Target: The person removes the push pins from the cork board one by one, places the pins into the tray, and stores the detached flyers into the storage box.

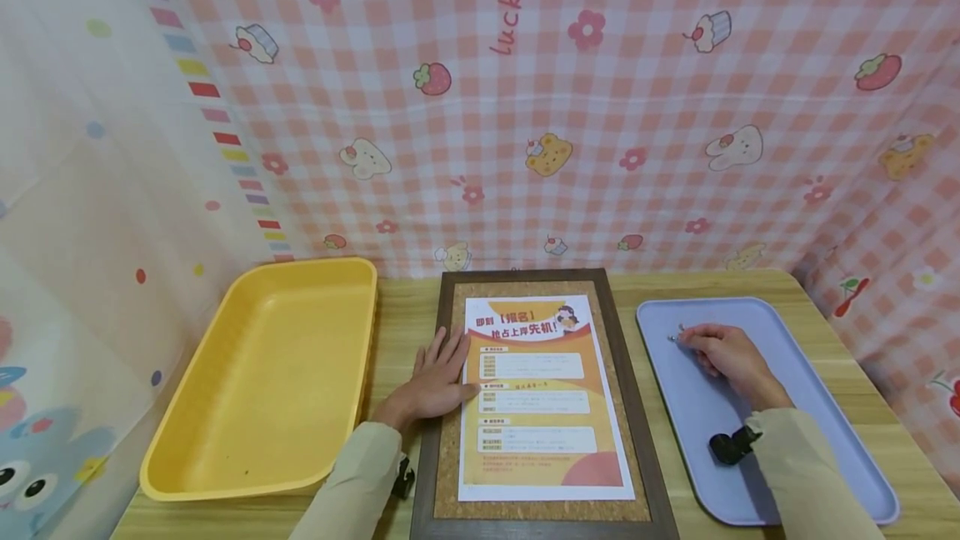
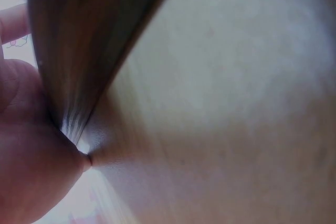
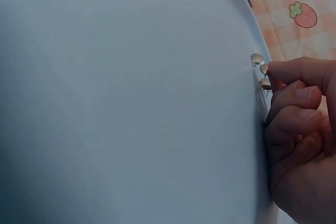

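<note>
My left hand (image 1: 435, 382) lies spread over the left side of a cork board (image 1: 448, 473) with a dark wooden frame (image 1: 430, 457). Its fingertips and thumb reach the left edge of a printed poster (image 1: 540, 398) lying on the cork. The left wrist view shows the palm against the dark frame (image 2: 79, 40). Over the far left part of a lilac tray (image 1: 750, 315), my right hand (image 1: 727, 357) has its fingers curled. Its fingertips pinch a metal thumbtack (image 3: 264, 69), with two more thumbtacks, one (image 3: 256, 59) and another (image 3: 265, 84), right beside it.
A deep yellow bin (image 1: 262, 390) stands left of the board on the wood-grain table (image 1: 401, 307). Behind the table hangs a pink checked cloth (image 1: 480, 190), and more cloth closes in both sides.
</note>
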`<state>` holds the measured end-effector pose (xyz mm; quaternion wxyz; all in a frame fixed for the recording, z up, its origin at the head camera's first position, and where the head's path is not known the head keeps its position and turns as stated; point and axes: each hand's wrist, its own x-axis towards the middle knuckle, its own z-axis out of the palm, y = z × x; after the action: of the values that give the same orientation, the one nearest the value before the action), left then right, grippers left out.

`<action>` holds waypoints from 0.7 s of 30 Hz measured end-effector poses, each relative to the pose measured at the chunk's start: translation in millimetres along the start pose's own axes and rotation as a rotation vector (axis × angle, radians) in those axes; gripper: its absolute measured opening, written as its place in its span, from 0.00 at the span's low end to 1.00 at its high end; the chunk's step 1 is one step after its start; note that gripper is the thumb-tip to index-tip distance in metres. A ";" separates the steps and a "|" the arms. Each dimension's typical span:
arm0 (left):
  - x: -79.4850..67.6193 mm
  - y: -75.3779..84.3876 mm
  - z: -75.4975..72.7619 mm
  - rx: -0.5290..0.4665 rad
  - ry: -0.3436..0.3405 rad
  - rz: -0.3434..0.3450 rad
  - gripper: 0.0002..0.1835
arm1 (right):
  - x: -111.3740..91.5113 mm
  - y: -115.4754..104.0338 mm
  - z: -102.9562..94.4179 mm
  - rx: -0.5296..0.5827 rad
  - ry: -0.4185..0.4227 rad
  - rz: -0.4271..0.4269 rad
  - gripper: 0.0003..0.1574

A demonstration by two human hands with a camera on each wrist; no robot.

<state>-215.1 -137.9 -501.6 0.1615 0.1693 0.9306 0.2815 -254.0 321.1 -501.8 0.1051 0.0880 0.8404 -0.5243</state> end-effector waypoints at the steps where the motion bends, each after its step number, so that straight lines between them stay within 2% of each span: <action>1: 0.3 -0.4 0.5 0.008 -0.002 -0.005 0.44 | 0.1 0.3 0.0 -0.008 -0.001 0.000 0.17; 10: -1.1 2.0 -1.9 -0.003 -0.011 0.006 0.44 | 0.4 1.0 1.5 -0.072 -0.002 -0.018 0.16; 21: 0.2 -0.5 -0.3 0.002 -0.006 0.009 0.44 | 2.6 3.0 1.6 -0.074 0.009 -0.014 0.13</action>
<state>-215.5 -138.3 -501.7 0.1628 0.1745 0.9296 0.2807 -255.6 321.1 -505.8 0.1006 0.0804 0.8604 -0.4931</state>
